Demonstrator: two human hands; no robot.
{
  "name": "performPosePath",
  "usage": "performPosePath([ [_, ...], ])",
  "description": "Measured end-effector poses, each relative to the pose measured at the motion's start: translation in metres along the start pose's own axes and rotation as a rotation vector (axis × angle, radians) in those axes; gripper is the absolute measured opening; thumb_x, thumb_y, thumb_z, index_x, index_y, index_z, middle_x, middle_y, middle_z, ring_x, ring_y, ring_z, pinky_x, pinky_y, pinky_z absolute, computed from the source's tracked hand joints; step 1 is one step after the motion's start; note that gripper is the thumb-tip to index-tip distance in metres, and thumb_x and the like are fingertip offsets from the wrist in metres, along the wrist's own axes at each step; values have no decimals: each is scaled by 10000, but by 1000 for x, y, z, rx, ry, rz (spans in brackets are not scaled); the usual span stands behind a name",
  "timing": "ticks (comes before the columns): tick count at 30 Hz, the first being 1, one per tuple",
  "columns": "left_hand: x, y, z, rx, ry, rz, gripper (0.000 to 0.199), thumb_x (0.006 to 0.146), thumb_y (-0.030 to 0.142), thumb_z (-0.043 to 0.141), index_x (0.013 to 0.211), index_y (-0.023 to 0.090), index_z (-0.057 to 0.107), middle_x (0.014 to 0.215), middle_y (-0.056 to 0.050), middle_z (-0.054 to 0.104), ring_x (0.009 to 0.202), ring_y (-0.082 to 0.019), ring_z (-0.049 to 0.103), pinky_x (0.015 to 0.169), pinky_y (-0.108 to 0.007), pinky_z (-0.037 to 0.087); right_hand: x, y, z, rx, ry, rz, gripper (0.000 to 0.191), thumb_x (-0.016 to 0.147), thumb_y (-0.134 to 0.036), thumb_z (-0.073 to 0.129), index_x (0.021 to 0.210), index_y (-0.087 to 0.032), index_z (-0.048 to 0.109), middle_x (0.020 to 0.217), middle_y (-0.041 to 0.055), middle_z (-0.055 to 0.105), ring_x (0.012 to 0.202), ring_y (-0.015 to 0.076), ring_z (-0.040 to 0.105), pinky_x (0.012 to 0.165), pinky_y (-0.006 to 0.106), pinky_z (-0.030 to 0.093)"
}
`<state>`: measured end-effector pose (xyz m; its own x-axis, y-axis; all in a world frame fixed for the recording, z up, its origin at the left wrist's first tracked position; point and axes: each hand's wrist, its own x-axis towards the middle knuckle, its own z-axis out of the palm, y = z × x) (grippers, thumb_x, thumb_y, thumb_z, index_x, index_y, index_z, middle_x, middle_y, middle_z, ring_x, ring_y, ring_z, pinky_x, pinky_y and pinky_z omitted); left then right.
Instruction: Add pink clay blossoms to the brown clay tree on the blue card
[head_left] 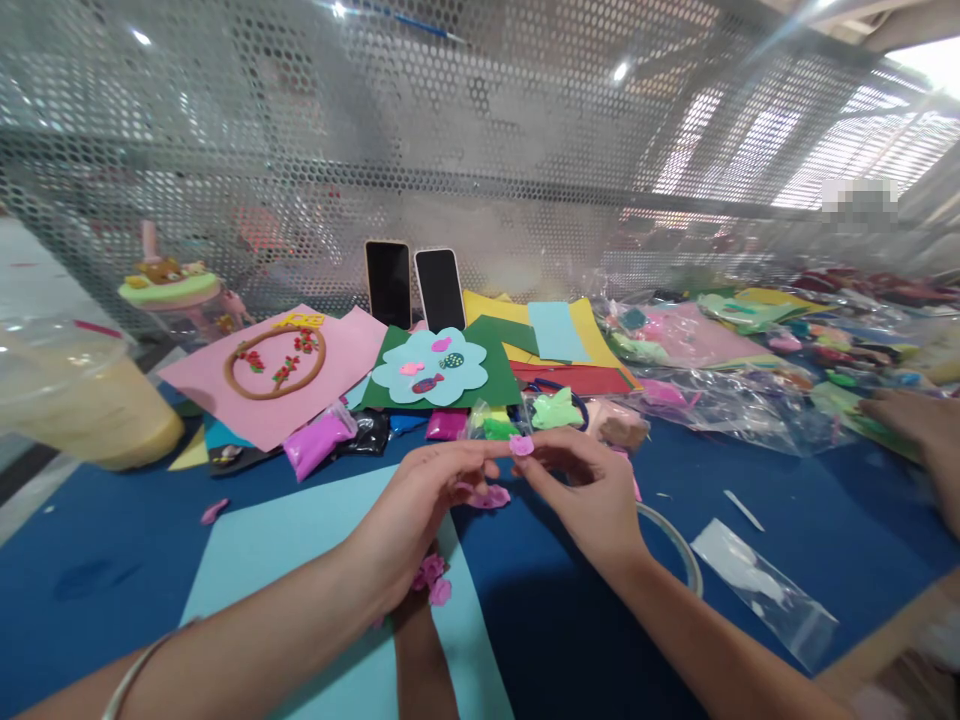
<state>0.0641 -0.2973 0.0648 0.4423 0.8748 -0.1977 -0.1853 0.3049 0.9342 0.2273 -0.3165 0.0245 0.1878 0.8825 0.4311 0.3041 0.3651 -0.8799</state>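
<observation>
Between thumb and finger, my right hand pinches a small ruffled pink clay piece. My left hand has its index finger stretched out to that piece, touching it or nearly so; its other fingers curl over more pink clay. Below my left hand, a cluster of pink clay flowers lies on a light blue sheet. A brown strip, perhaps paper or an arm, shows beneath my left wrist; I cannot make out which.
Pink paper with a brown clay ring lies back left, beside a cup. Two phones stand behind a cloud-shaped card. A tape roll and plastic bag lie right. Another person's hand is far right.
</observation>
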Motion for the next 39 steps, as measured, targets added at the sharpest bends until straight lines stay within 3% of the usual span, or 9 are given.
performPosePath([
  [4, -2, 3, 2, 40, 21, -14, 176, 709, 224, 564, 713, 172, 733, 822, -43, 685, 716, -145, 568, 748, -277, 444, 0, 0, -1, -32, -1, -18, 53, 762, -222, 653, 811, -213, 669, 773, 27, 689, 665, 174, 670, 652, 310, 560],
  [9, -4, 8, 5, 130, 104, -7, 219, 685, 195, 571, 810, 180, 750, 723, -13, 651, 674, -129, 521, 721, -257, 406, 1, 2, 0, -41, 11, -1, 51, 761, -201, 635, 800, -210, 666, 761, 23, 681, 655, 171, 663, 645, 304, 549],
  [22, 1, 6, 2, 219, 63, 18, 272, 719, 233, 554, 912, 182, 739, 798, -32, 667, 701, -143, 557, 701, -258, 424, 1, 5, -2, 20, 29, 10, 47, 746, -232, 671, 790, -214, 671, 750, 21, 697, 647, 184, 687, 635, 308, 565],
  [26, 11, 13, -11, 619, 26, 190, 246, 760, 233, 535, 904, 191, 730, 816, -53, 678, 741, -179, 585, 655, -274, 432, 2, 4, -2, 90, 43, 112, 97, 713, -279, 712, 769, -215, 666, 715, 15, 706, 625, 198, 702, 601, 300, 578],
  [30, 15, 19, -25, 1307, -192, 421, 152, 762, 227, 592, 836, 204, 723, 876, -54, 670, 844, -217, 580, 723, -316, 407, 4, 3, -1, 180, 49, 197, 161, 690, -317, 741, 756, -197, 655, 619, 9, 694, 591, 206, 706, 535, 276, 573],
  [32, 14, 16, -26, 1558, -238, 484, 156, 795, 243, 591, 882, 202, 713, 895, -59, 663, 872, -236, 574, 719, -334, 376, 5, 3, 0, 217, 42, 222, 183, 678, -323, 753, 752, -191, 650, 595, 7, 688, 576, 206, 705, 516, 268, 570],
  [35, 13, 8, -24, 1742, -240, 580, 182, 857, 255, 538, 935, 199, 692, 892, -58, 657, 877, -236, 566, 701, -340, 334, 5, 3, 1, 242, 21, 250, 190, 661, -317, 766, 741, -193, 646, 600, 4, 692, 563, 200, 703, 519, 263, 571],
  [39, 11, 0, -20, 1779, -240, 651, 197, 888, 215, 488, 833, 185, 675, 850, -41, 657, 829, -202, 554, 682, -331, 310, 5, 3, 3, 247, -29, 269, 177, 662, -308, 764, 735, -199, 646, 605, 1, 695, 569, 196, 703, 539, 262, 571],
])
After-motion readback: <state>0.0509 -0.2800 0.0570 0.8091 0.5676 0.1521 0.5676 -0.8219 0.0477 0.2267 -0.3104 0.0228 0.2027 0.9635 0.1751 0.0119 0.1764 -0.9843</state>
